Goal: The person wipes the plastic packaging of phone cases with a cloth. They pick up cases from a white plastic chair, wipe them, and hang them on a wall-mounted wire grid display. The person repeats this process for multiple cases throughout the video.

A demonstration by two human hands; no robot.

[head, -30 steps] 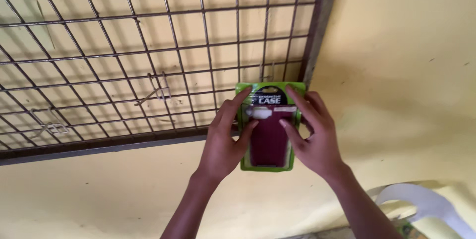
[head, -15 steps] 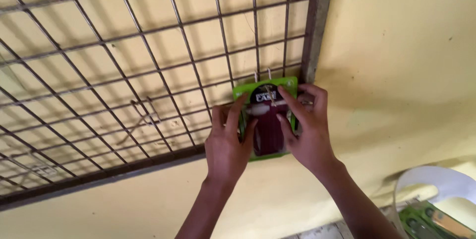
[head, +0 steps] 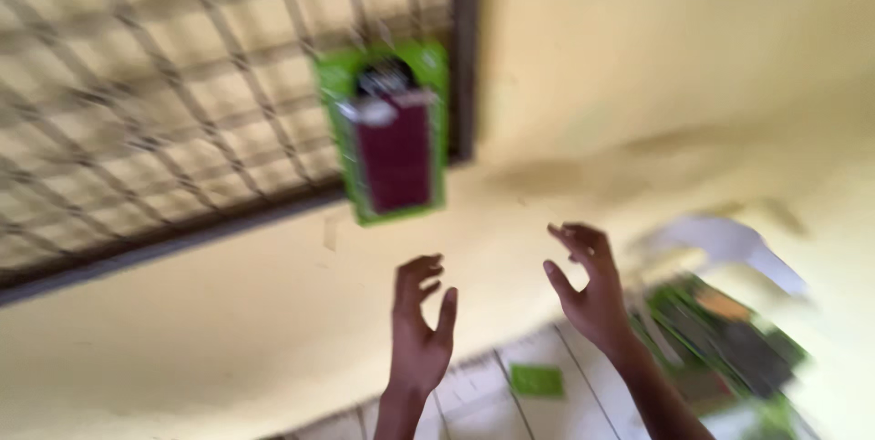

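A green package holding a dark red phone case (head: 390,133) hangs on the wire grid panel (head: 182,103) near its dark right frame, against a yellow wall. Both my hands are below it and apart from it. My left hand (head: 421,320) is raised with its fingers curled and spread, holding nothing. My right hand (head: 588,287) is beside it to the right, also empty with fingers apart. The view is blurred by motion.
A white plastic chair (head: 729,248) at the lower right carries a pile of green packages (head: 720,340). A small green package (head: 536,380) lies on the pale tiled floor below my hands. The yellow wall (head: 656,66) fills the right side.
Both hands have let go of the green package and dropped away below it. The package stays hanging on the grid. The view has swung down and right.
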